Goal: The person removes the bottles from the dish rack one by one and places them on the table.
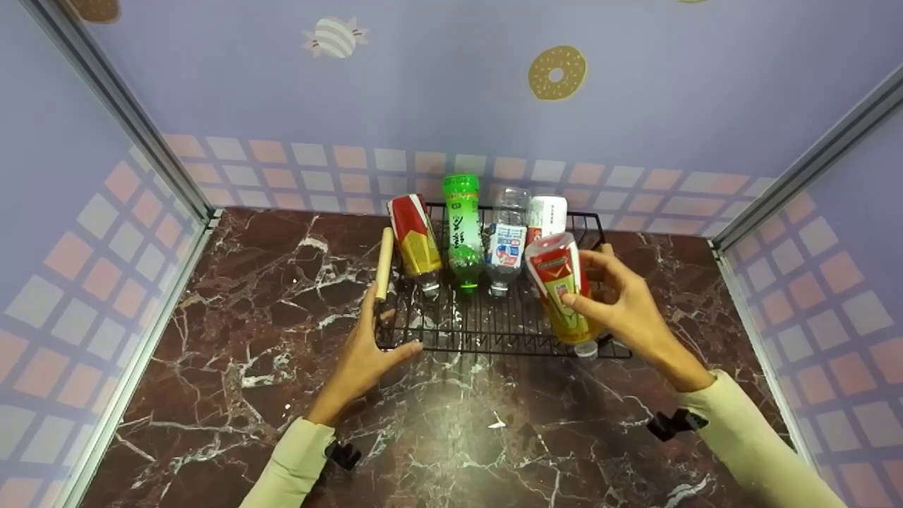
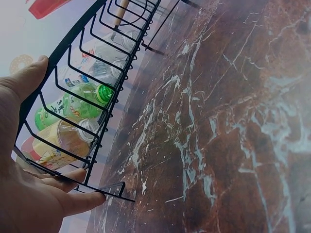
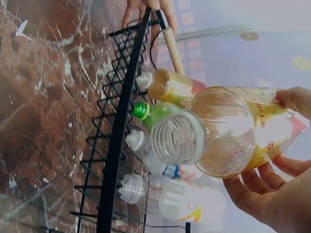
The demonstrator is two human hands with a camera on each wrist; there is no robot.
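My right hand (image 1: 624,310) grips a plastic bottle (image 1: 561,282) with a red and yellow label, over the right end of a black wire basket (image 1: 494,352). Its neck points down and toward me; the right wrist view shows a capless, threaded mouth (image 3: 167,138). My left hand (image 1: 363,360) holds the basket's near left corner, thumb over the front rim, other fingers round the side. Inside lie a similar red and yellow bottle (image 1: 416,236), a green bottle (image 1: 463,233), a clear bottle with a white and blue label (image 1: 504,247) and a white-labelled bottle (image 1: 548,215), partly hidden.
Wooden handles stand at both basket ends, the left one (image 1: 384,264) in plain sight, the right one (image 1: 607,249) mostly behind my hand. Dark red marbled tabletop (image 1: 465,423) lies beneath. A patterned back wall (image 1: 423,92) and two side panels enclose the space.
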